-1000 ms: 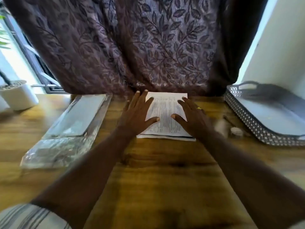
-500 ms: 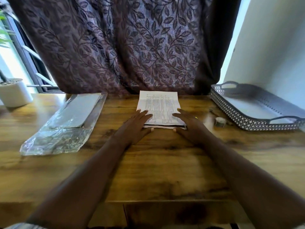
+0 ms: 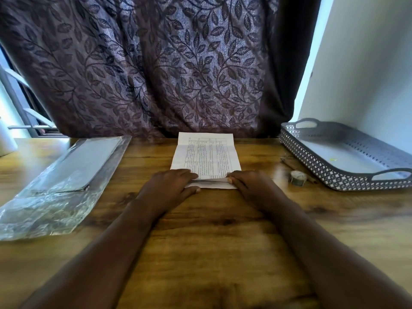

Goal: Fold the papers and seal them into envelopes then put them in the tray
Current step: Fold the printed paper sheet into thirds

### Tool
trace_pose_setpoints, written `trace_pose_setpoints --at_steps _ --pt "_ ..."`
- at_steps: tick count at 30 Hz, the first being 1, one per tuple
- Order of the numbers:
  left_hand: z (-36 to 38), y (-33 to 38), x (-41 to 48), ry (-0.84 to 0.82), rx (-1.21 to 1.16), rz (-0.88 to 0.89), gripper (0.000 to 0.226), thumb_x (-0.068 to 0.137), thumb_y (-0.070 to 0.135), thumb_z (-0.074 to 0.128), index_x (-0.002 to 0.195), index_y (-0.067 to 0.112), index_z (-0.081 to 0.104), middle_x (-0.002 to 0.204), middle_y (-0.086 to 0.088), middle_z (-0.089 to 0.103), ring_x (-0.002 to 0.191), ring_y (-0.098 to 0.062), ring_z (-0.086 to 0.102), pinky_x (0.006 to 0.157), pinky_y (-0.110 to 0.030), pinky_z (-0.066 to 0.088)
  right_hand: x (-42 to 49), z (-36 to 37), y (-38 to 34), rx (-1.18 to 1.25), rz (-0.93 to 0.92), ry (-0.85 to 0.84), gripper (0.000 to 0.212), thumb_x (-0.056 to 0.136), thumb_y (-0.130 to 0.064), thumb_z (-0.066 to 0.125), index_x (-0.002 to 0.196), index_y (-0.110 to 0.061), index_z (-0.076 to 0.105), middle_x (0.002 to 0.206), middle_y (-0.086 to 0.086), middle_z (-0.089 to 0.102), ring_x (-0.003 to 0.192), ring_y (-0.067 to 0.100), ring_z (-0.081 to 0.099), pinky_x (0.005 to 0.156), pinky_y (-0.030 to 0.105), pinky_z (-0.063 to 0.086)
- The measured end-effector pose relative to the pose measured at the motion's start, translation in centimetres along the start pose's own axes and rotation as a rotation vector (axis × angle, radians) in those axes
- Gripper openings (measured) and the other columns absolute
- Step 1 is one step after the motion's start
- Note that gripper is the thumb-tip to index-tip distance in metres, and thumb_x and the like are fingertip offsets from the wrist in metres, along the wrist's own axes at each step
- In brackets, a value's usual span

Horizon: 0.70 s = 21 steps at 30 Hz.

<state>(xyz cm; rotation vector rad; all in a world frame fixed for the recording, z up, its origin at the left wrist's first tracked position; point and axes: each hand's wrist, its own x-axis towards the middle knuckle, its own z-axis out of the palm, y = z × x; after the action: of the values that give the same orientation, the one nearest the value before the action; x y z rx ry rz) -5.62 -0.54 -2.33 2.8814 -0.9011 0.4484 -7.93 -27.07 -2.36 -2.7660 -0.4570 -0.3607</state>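
A stack of printed papers [image 3: 206,156] lies on the wooden table [image 3: 211,230] at the far middle, against the curtain. My left hand [image 3: 171,184] and my right hand [image 3: 247,184] pinch the near corners of the top sheet, fingers above and thumbs under. Its near edge is raised a little, with a dark gap over the sheets below. A clear plastic pack of grey envelopes [image 3: 66,175] lies to the left. The grey perforated tray [image 3: 312,166] with handles stands at the far right.
A small roll [image 3: 297,178] and a thin stick-like item [image 3: 289,163] lie between the papers and the tray. A white pot [image 3: 5,141] stands at the far left edge. A leaf-patterned curtain [image 3: 156,63] hangs behind the table, with a white wall on the right.
Both hands slid from lying flat on the papers back to the near edge and took hold of the top sheet's corners. The camera view also shifted.
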Motion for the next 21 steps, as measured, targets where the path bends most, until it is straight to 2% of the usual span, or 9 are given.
trace_pose_setpoints --at_steps 3,5,8,10,12,14,15,18,21 --pt "0.3 0.0 0.1 0.046 0.023 0.001 0.041 0.104 0.048 0.040 0.137 0.031 0.055 0.135 0.007 0.063 0.118 -0.014 0.062 0.092 -0.039 0.054 0.1 0.0 0.1 0.004 0.004 -0.002 0.033 0.106 -0.035 0.045 0.130 -0.023 0.065 0.130 0.001 0.069 0.112 0.019 0.065 0.094 0.034 0.052" --pt "0.5 -0.1 0.4 0.051 0.038 0.002 0.038 0.105 0.043 0.036 0.136 0.031 0.054 0.130 0.006 0.066 0.110 -0.014 0.065 0.087 -0.038 0.055 0.1 -0.2 0.0 0.015 0.008 0.009 0.033 0.106 -0.035 0.046 0.128 -0.023 0.066 0.128 0.002 0.069 0.110 0.020 0.066 0.091 0.033 0.051" --pt "0.6 -0.1 0.4 0.043 0.038 -0.012 0.036 0.104 0.037 0.037 0.135 0.029 0.053 0.126 0.002 0.067 0.107 -0.017 0.066 0.085 -0.042 0.056 0.0 -0.4 -0.2 0.034 0.011 -0.021 0.038 0.103 -0.047 0.045 0.129 -0.028 0.065 0.128 0.001 0.069 0.109 0.019 0.064 0.085 0.031 0.049" --pt "0.6 -0.1 0.4 0.031 0.041 -0.010 0.034 0.104 0.036 0.037 0.134 0.030 0.052 0.126 0.001 0.067 0.107 -0.018 0.066 0.085 -0.043 0.056 0.1 -0.2 -0.2 -0.024 -0.009 -0.053 0.043 0.100 -0.053 0.048 0.136 -0.031 0.058 0.135 -0.001 0.064 0.118 0.019 0.061 0.093 0.034 0.048" --pt "0.5 0.0 0.4 0.026 0.036 -0.011 0.034 0.104 0.035 0.037 0.134 0.030 0.052 0.128 0.001 0.066 0.109 -0.019 0.065 0.085 -0.043 0.056 0.4 0.3 -0.1 -0.191 -0.093 -0.009 0.044 0.100 -0.050 0.049 0.140 -0.032 0.054 0.145 -0.003 0.058 0.132 0.017 0.054 0.113 0.041 0.035" --pt "0.5 0.1 0.3 0.039 0.043 0.001 0.034 0.105 0.036 0.037 0.135 0.029 0.052 0.129 0.001 0.066 0.109 -0.020 0.065 0.084 -0.044 0.056 1.0 0.8 -0.1 -0.339 -0.190 0.051 0.041 0.099 -0.044 0.050 0.137 -0.030 0.058 0.141 -0.003 0.061 0.132 0.016 0.056 0.120 0.050 0.023" --pt "0.5 0.1 0.3 0.053 0.062 0.010 0.034 0.105 0.036 0.038 0.135 0.029 0.053 0.128 0.000 0.066 0.108 -0.020 0.066 0.083 -0.043 0.057 1.4 0.9 -0.3 -0.386 -0.234 0.077 0.038 0.098 -0.041 0.052 0.132 -0.028 0.062 0.134 -0.001 0.067 0.125 0.016 0.062 0.119 0.052 0.027" --pt "0.4 0.2 0.2 0.110 0.126 0.061 0.033 0.104 0.035 0.039 0.131 0.027 0.057 0.121 -0.001 0.070 0.098 -0.021 0.070 0.076 -0.043 0.058 2.0 0.8 -1.3 -0.461 -0.343 0.112 0.025 0.093 -0.031 0.061 0.115 -0.023 0.071 0.107 0.005 0.077 0.095 0.021 0.074 0.104 0.049 0.049" --pt "0.5 0.0 0.1 0.157 0.193 0.095 0.031 0.102 0.032 0.041 0.124 0.024 0.062 0.113 -0.003 0.073 0.091 -0.023 0.071 0.073 -0.042 0.057 1.9 0.6 -2.6 -0.504 -0.355 0.081 0.024 0.094 -0.032 0.061 0.116 -0.025 0.068 0.101 0.004 0.077 0.079 0.028 0.073 0.069 0.040 0.058"
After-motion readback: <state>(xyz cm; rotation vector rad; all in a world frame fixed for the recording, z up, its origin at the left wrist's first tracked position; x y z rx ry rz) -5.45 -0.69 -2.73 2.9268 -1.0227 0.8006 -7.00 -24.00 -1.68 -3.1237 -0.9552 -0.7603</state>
